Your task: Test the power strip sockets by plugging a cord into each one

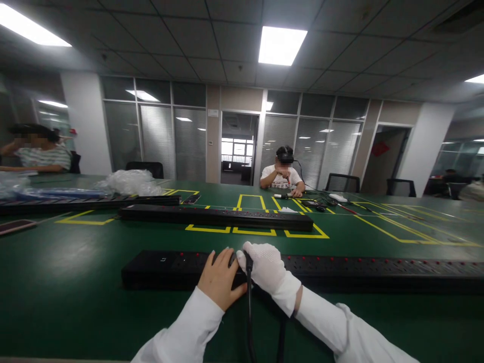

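Note:
A long black power strip [340, 272] with a row of small red parts lies across the table in front of me. My bare left hand [221, 277] straddles it, with fingers spread across its top towards the far edge and the thumb by the near side. Close beside it, my right hand [264, 264], in a white dotted glove, is closed around a black plug [248, 260] held at the strip's top. From the plug a black cable [249, 322] runs down towards me. The plug's contact end is hidden.
Behind lies a second black power strip [215, 217], with more black strips [91, 202] and clear plastic wrap [132, 181] to the left. Yellow tape [306, 235] marks the green table [75, 287]. A phone [17, 227] lies left. Across sits a person [282, 174] wearing a headset, near cables.

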`<state>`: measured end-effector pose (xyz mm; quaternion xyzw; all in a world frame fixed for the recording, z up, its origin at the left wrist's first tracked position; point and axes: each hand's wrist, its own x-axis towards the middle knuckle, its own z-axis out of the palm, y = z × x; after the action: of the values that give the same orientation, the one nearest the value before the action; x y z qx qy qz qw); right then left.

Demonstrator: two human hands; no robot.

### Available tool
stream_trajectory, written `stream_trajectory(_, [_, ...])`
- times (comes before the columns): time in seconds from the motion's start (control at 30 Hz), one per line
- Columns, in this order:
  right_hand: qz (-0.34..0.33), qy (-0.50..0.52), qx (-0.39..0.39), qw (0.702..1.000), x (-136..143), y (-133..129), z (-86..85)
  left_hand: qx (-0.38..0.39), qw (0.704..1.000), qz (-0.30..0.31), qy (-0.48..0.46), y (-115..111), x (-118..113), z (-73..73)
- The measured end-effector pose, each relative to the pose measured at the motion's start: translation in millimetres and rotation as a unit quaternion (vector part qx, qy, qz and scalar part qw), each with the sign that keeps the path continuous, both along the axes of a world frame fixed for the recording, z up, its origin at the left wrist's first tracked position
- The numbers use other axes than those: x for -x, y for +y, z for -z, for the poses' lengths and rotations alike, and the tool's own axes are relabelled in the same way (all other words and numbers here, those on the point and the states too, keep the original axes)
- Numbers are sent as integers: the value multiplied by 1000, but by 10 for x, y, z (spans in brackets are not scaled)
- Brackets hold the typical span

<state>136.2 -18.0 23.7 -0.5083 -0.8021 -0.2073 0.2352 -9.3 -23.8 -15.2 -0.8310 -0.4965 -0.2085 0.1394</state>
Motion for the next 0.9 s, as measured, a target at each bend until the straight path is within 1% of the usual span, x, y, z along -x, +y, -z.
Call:
stream_trajectory(0.17, [-16,-11,20,1000,-67,-30,-42,-7,1000,3,-1,27,15,40])
stream_trajectory(0.37, [-26,-52,1,998,-98,-50,-65,-8,1000,-2,3,9,17,20])
stream_trajectory(0.63, [-33,-12,2,999,-98,-12,3,0,1000,-4,-1,-9,9,0])
stream_trajectory(0.73, [-33,-6,12,999,-98,-24,-10,4,1000,-8,1,-6,-6,21])
stream_trajectory(0.9, [-32,-11,20,999,-101,-38,-38,-4,999,-36,-9,-1,-31,51])
